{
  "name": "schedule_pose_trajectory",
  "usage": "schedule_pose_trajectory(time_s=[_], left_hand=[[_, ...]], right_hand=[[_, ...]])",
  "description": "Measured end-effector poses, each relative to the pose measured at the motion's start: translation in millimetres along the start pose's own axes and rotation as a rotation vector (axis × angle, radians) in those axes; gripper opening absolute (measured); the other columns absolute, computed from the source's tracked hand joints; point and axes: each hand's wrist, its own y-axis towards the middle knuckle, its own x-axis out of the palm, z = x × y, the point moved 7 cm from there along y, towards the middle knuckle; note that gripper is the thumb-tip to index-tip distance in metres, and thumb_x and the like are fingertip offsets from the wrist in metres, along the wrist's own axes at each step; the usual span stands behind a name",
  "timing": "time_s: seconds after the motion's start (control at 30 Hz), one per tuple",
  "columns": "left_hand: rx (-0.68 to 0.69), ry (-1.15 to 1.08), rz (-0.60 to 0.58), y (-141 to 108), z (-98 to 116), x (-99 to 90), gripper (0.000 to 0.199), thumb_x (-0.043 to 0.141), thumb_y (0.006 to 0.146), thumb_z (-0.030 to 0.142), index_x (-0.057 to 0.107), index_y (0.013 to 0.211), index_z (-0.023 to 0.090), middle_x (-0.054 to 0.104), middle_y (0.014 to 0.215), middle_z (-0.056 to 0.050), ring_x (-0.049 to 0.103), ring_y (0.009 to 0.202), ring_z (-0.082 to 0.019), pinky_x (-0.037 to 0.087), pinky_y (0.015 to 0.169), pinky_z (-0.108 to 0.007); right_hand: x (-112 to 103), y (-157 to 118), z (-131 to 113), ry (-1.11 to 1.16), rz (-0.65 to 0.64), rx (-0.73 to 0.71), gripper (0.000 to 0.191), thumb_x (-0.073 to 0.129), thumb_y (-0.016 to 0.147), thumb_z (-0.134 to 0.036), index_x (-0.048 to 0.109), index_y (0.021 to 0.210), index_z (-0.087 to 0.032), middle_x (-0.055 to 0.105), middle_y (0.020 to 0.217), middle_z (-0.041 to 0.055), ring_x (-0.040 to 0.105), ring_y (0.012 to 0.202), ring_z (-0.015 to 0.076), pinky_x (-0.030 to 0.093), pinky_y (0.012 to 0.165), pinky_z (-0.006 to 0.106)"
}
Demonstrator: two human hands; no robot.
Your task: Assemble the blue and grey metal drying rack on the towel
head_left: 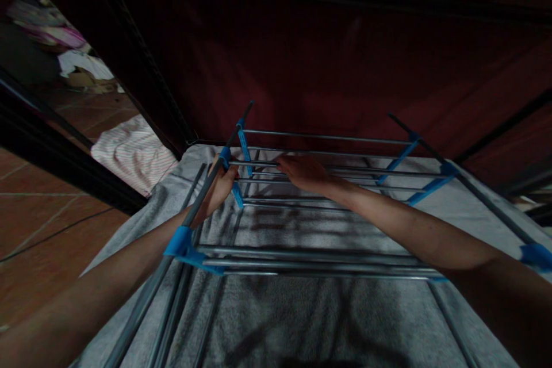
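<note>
A rack of grey metal tubes (319, 253) with blue plastic joints lies on a grey blanket (276, 310). My left hand (222, 184) is closed around the blue joint (225, 156) on the rack's left side pole. To its right, my right hand (302, 172) is closed on a thin horizontal rod (254, 163) that runs from this joint towards the right side. Nearer to me, another blue joint (183, 244) sits on the left pole, with several crossbars beside it. Blue brackets (431, 190) hold the rods' far ends at the right pole.
Behind the rack stands a dark red panel (302, 80) with a dark frame. Loose tubes (175, 305) lie on the blanket at the lower left. On the tiled floor (56, 213) to the left are a striped cloth (133, 152) and a pile of clothes (56, 34).
</note>
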Motion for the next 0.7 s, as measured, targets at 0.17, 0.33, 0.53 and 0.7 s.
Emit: schedule_pose_trajectory(time_s=[0.17, 0.33, 0.53, 0.7], left_hand=[[-0.011, -0.007, 0.010, 0.4, 0.6, 0.5, 0.009, 0.050, 0.082, 0.032, 0.047, 0.080, 0.024, 0.050, 0.072, 0.000, 0.054, 0.074, -0.021, 0.046, 0.073, -0.035], [-0.011, -0.057, 0.004, 0.8, 1.9, 2.6, 0.007, 0.051, 0.080, 0.027, 0.048, 0.075, 0.024, 0.050, 0.072, 0.001, 0.054, 0.071, -0.019, 0.046, 0.071, -0.034], [-0.016, -0.041, -0.006, -0.5, 5.9, 2.3, 0.011, 0.050, 0.081, 0.025, 0.049, 0.070, 0.023, 0.051, 0.072, 0.000, 0.053, 0.072, -0.019, 0.048, 0.072, -0.034], [-0.037, -0.022, 0.011, -0.9, 3.6, 1.5, 0.011, 0.050, 0.082, 0.026, 0.049, 0.072, 0.023, 0.050, 0.071, 0.000, 0.053, 0.072, -0.019, 0.048, 0.074, -0.035]], right_hand=[[-2.0, -1.2, 1.9, 0.007, 0.006, -0.005, 0.037, 0.029, 0.107, -0.038, 0.060, 0.116, -0.019, 0.072, 0.111, 0.0085, 0.067, 0.101, 0.0235, 0.042, 0.076, 0.030], [-2.4, -1.8, 0.4, 0.013, 0.021, -0.027, 0.036, 0.031, 0.107, -0.037, 0.060, 0.114, -0.018, 0.072, 0.110, 0.0089, 0.067, 0.099, 0.0237, 0.040, 0.075, 0.030], [-2.2, -0.5, 0.7, 0.055, 0.015, -0.032, 0.033, 0.033, 0.106, -0.036, 0.061, 0.112, -0.019, 0.072, 0.111, 0.0090, 0.066, 0.102, 0.0224, 0.040, 0.078, 0.029], [-1.6, 1.4, 4.6, 0.110, 0.013, -0.024, 0.032, 0.035, 0.106, -0.035, 0.060, 0.120, -0.021, 0.072, 0.114, 0.0081, 0.065, 0.107, 0.0214, 0.040, 0.082, 0.028]])
